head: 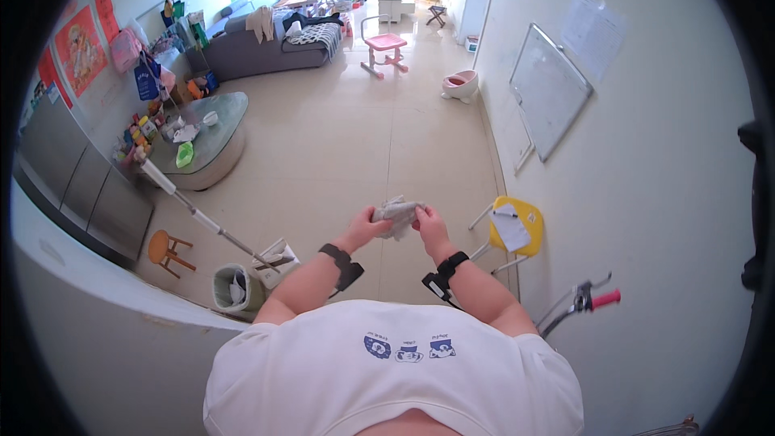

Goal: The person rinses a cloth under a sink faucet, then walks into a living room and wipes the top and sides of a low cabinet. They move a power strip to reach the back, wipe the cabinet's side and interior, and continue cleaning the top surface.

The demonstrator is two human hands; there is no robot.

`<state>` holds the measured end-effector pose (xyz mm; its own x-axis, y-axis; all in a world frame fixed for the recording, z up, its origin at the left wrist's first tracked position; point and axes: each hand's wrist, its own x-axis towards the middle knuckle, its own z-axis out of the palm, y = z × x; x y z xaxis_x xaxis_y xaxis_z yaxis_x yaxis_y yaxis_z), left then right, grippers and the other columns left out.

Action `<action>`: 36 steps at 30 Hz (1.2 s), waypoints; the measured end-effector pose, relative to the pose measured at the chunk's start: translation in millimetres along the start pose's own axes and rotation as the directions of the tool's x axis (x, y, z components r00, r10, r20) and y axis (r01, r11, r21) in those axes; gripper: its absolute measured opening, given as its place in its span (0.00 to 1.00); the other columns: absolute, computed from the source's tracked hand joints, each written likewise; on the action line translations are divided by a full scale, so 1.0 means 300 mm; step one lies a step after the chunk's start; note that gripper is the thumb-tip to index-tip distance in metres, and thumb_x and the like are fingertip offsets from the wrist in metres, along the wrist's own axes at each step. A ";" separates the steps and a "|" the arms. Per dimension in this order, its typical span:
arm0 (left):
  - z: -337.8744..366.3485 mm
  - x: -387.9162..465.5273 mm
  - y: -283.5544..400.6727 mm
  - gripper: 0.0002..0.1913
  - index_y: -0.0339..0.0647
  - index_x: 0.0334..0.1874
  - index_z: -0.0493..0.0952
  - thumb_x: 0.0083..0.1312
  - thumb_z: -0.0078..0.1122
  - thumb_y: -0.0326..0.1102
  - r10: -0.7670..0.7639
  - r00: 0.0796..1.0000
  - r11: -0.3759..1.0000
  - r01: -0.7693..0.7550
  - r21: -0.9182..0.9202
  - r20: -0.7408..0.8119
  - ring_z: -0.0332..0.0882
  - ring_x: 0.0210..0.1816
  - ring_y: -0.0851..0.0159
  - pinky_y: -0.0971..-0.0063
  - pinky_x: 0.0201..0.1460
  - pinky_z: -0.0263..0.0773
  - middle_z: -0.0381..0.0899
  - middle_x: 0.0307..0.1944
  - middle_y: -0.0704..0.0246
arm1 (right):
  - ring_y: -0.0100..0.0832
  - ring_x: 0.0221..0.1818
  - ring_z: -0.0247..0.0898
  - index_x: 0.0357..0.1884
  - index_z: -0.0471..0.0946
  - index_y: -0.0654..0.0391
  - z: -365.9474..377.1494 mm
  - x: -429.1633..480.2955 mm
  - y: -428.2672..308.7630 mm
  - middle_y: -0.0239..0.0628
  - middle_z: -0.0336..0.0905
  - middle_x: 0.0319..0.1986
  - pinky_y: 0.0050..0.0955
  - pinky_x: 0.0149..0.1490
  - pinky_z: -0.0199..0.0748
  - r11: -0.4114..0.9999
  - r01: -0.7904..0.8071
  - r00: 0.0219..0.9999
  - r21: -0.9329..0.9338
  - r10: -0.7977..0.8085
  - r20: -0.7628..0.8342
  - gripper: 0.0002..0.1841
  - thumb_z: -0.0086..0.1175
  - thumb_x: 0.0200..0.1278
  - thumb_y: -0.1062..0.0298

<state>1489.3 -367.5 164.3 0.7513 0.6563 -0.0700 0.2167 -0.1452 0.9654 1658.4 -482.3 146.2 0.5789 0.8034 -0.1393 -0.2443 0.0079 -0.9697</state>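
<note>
Held out in front of me is a crumpled light grey cloth [398,215], bunched up between both hands. My left hand [366,228] grips its left side. With thumb and fingers, my right hand [428,223] pinches its right edge. A loose fold hangs down between the hands over the tiled floor. Each wrist wears a black strap with a small device.
Against the right wall stands a yellow stool [522,227] with paper and a pen on it. A mop bucket [280,261] with a long-handled mop [203,218], a lined waste bin [237,288] and a wooden stool [160,246] are at left. Pink handlebar grip [605,300] at right.
</note>
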 end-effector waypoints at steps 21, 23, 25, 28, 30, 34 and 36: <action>-0.410 2.256 0.055 0.24 0.45 0.62 0.74 0.61 0.63 0.34 -0.068 0.891 0.985 0.131 -0.110 0.448 0.73 0.41 0.74 0.79 0.47 0.69 0.77 0.41 0.74 | 0.28 0.43 0.71 0.49 0.72 0.54 -0.541 2.034 -0.327 0.31 0.74 0.40 0.31 0.41 0.72 0.996 0.031 0.874 0.081 0.012 -0.486 0.13 0.45 0.71 0.57; -0.390 2.448 0.049 0.24 0.44 0.61 0.76 0.60 0.62 0.33 -0.240 0.798 0.971 0.201 0.132 0.552 0.73 0.40 0.75 0.80 0.46 0.69 0.78 0.39 0.74 | 0.26 0.41 0.70 0.46 0.73 0.54 -0.606 2.233 -0.335 0.30 0.74 0.38 0.30 0.41 0.71 1.000 0.023 0.884 0.018 -0.012 -0.467 0.12 0.46 0.71 0.57; -0.380 2.643 0.050 0.24 0.43 0.58 0.78 0.58 0.62 0.37 -0.337 0.787 0.938 0.237 0.252 0.517 0.72 0.37 0.76 0.81 0.43 0.70 0.78 0.36 0.76 | 0.23 0.37 0.69 0.43 0.73 0.52 -0.635 2.493 -0.369 0.28 0.73 0.36 0.28 0.38 0.70 0.998 -0.012 0.886 -0.059 -0.017 -0.463 0.10 0.46 0.71 0.58; -0.443 2.902 0.088 0.23 0.43 0.57 0.79 0.59 0.62 0.38 -0.425 0.747 0.900 0.291 0.323 0.511 0.73 0.39 0.74 0.81 0.45 0.70 0.80 0.40 0.74 | 0.24 0.39 0.69 0.47 0.73 0.59 -0.626 2.835 -0.477 0.31 0.75 0.38 0.26 0.43 0.69 0.976 0.031 0.978 -0.215 -0.073 -0.194 0.14 0.52 0.66 0.61; -0.495 3.065 0.097 0.22 0.43 0.57 0.79 0.58 0.63 0.37 -0.357 0.808 0.914 0.197 0.356 0.468 0.74 0.43 0.72 0.78 0.48 0.70 0.81 0.42 0.72 | 0.30 0.46 0.73 0.56 0.69 0.64 -0.596 3.029 -0.535 0.39 0.77 0.46 0.30 0.52 0.71 0.976 0.071 0.997 -0.205 -0.072 0.005 0.24 0.58 0.59 0.64; -0.663 3.398 0.058 0.21 0.41 0.53 0.80 0.56 0.64 0.34 -0.269 0.870 0.920 0.105 0.379 0.413 0.75 0.44 0.72 0.77 0.48 0.71 0.82 0.41 0.71 | 0.35 0.53 0.70 0.68 0.58 0.62 -0.508 3.441 -0.654 0.43 0.74 0.49 0.31 0.62 0.65 0.773 0.223 0.957 -0.594 -0.059 0.283 0.40 0.64 0.53 0.69; -0.730 3.585 0.007 0.18 0.41 0.50 0.81 0.56 0.64 0.34 -0.288 0.914 0.920 0.182 0.347 0.286 0.76 0.41 0.71 0.76 0.47 0.71 0.83 0.39 0.72 | 0.41 0.57 0.68 0.72 0.53 0.59 -0.484 3.647 -0.705 0.49 0.72 0.54 0.32 0.64 0.63 0.694 0.292 0.899 -0.658 0.035 0.436 0.47 0.66 0.50 0.68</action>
<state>2161.1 500.0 146.0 0.8023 0.4301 -0.4139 0.5521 -0.2711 0.7885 2456.3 308.5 169.7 0.1730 0.9823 -0.0720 0.5114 -0.1521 -0.8458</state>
